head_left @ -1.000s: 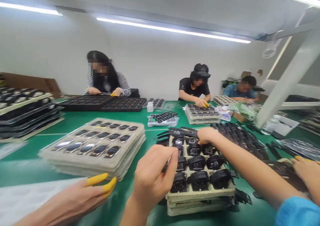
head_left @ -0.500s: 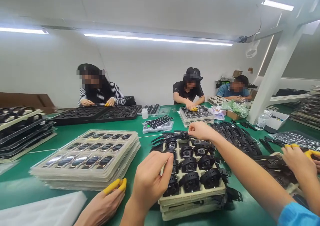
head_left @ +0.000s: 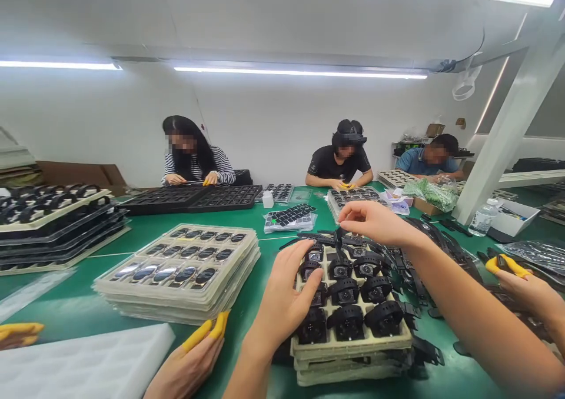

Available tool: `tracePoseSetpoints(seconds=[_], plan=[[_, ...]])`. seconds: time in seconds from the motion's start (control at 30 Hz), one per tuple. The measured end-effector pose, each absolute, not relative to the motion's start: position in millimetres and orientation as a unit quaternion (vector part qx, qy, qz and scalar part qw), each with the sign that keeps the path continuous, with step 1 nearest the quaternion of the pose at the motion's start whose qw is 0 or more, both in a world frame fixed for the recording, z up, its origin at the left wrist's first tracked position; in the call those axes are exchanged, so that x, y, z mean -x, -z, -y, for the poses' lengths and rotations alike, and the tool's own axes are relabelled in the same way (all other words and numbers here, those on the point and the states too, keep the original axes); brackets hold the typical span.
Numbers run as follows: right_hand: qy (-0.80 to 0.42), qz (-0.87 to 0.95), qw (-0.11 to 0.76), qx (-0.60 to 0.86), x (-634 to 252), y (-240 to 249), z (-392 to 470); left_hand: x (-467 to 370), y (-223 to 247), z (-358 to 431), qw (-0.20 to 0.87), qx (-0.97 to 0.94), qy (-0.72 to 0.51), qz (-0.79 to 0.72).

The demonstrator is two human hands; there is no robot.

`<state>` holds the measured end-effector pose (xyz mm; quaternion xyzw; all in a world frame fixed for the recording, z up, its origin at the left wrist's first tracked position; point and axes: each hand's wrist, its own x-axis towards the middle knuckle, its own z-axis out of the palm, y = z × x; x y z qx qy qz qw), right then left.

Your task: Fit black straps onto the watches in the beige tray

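A stack of cream trays (head_left: 353, 347) holds black smartwatches with looped straps, backs facing up. My left hand (head_left: 291, 293) is over the left side of the top tray, thumb and fingers apart, with nothing visible between them. At the far edge of that tray, my right hand (head_left: 371, 222) has its fingers pinched on the end of a black watch strap (head_left: 339, 238), which stands up from a watch. More loose straps stick out beyond the tray's far left corner.
Trays of round watch faces (head_left: 176, 293) are stacked to the left, beside white foam (head_left: 88, 363). Hands with yellow finger covers flank me. Several people sit across the green table (head_left: 247, 269). A bottle (head_left: 483, 216) stands at the right.
The view has turned left, so things sit further right. My left hand has opened and risen toward the far part of the tray. The strap at my right hand now stands up.
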<state>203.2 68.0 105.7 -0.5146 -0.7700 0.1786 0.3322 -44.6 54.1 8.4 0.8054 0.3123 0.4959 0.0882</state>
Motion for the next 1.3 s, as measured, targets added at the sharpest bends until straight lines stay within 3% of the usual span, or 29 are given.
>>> tracePoseSetpoints(seconds=[0.17,0.33,0.43,0.57,0.7,0.83,1.07,1.3], plan=[[-0.324,0.787,0.317,0.418,-175.1,-113.2,-37.9,33.0,5.0,-51.7,0.373,-0.723,-0.532,-0.235],[-0.417,0.775,0.315,0.355,-151.5,-115.2,-38.9,23.8,1.6,-44.2,0.559,-0.594,-0.543,-0.2],[-0.35,0.77,0.372,0.384,-146.4,-105.9,-43.0,23.0,-11.5,-34.1,0.653,-0.506,-0.525,-0.206],[-0.072,0.693,0.556,0.454,-137.6,-71.9,-18.8,18.8,-26.3,-22.8,0.664,-0.415,-0.579,-0.228],[-0.02,0.704,0.58,0.409,-112.6,-26.6,20.9,14.2,-29.9,-17.6,0.641,-0.361,-0.636,-0.232],[-0.072,0.702,0.604,0.37,-84.3,-5.0,29.3,13.8,-28.1,-15.8,0.607,-0.35,-0.668,-0.251],[-0.153,0.662,0.65,0.341,-83.9,-11.3,22.1,17.4,-34.9,-18.6,0.596,-0.32,-0.692,-0.251],[-0.293,0.596,0.646,0.377,-104.7,-1.9,12.7,30.3,-37.5,-11.4,0.69,-0.309,-0.63,-0.177]])
